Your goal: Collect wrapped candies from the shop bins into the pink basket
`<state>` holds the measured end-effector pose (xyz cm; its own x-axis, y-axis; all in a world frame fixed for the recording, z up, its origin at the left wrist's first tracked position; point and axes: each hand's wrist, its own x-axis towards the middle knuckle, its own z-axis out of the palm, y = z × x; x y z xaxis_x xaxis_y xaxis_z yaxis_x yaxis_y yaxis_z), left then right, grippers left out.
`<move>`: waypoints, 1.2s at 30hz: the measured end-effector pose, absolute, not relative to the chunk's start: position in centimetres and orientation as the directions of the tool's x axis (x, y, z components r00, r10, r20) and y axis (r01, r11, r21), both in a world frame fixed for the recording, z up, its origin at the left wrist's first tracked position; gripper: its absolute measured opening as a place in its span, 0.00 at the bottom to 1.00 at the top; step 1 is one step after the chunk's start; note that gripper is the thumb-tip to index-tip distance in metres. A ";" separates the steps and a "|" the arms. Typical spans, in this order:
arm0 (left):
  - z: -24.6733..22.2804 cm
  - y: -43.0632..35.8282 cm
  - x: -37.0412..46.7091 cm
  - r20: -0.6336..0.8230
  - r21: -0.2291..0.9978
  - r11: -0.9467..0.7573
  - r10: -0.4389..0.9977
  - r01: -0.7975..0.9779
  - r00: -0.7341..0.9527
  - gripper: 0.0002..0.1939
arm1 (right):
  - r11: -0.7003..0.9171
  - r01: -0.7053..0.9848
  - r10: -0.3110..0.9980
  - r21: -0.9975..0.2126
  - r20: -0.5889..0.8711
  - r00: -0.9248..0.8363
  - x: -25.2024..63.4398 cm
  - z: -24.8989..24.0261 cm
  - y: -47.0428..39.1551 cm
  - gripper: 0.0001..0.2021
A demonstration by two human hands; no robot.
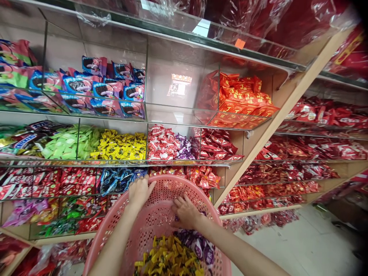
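A pink perforated plastic basket (211,209) stands in front of me, tilted against the shelves. My left hand (140,193) grips its far rim, thumb on the inner side, the other fingers partly hidden over the edge. Inside the basket, my right hand (186,212) hovers at or touches the purple-wrapped candies (198,245), fingers spread and pointing at the far wall. Some purple wrappers show around its palm; whether any lie under the fingers is hidden. Yellow-wrapped candies (169,257) form a pile at the basket's bottom, left of the purple ones.
Glass-fronted shelves hold yellow candies (122,145), purple candies (184,147), green packets (67,142), blue-pink cookie packs (106,90) and red-orange packets (244,97). A slanted-looking wooden upright (276,122) divides the shelving. Tiled floor (281,249) shows at lower right.
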<state>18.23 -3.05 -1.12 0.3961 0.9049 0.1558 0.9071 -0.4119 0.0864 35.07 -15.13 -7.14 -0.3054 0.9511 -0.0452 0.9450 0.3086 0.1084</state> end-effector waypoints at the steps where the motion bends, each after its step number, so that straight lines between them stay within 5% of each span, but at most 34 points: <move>1: -1.1 -3.1 18.2 0.158 0.085 -0.415 0.903 0.906 0.399 0.25 | 0.307 0.946 0.952 0.103 -0.037 -0.305 35.0 -7.0 -15.2 0.30; 10: -1.0 -3.1 18.3 0.129 0.099 -0.398 0.914 0.912 0.385 0.25 | 0.271 0.951 0.944 -0.148 0.233 -0.232 36.2 -2.5 -15.0 0.20; 16: -1.0 -3.1 18.2 0.142 0.097 -0.405 0.910 0.909 0.390 0.24 | 0.021 0.909 0.868 -0.415 0.458 0.190 39.6 -3.2 -15.6 0.16; 20: -1.0 -3.1 18.2 0.157 0.088 -0.419 0.902 0.904 0.403 0.25 | -0.088 0.663 0.953 -0.743 0.131 0.273 42.5 -4.0 -17.7 0.20; 23: -1.0 -3.1 18.2 0.143 0.092 -0.414 0.905 0.905 0.400 0.25 | -0.209 0.279 0.972 -0.937 -0.168 0.162 43.0 -4.3 -19.9 0.22; 28: -1.2 -3.2 18.7 0.109 0.097 -0.418 0.907 0.903 0.408 0.24 | -0.351 -0.322 0.893 -0.879 -0.417 0.167 41.6 -5.1 -22.1 0.21; 36: -0.2 -2.1 19.4 0.066 0.101 -0.477 0.879 0.873 0.473 0.22 | -0.314 -0.401 0.886 -0.861 -0.417 0.200 40.9 -5.1 -23.0 0.24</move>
<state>19.37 -2.11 -0.19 0.4728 0.8787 0.0660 0.8729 -0.4773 0.1013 40.86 -23.02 -5.09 0.2003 0.8865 -0.4172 -0.4008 -0.3144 -0.8605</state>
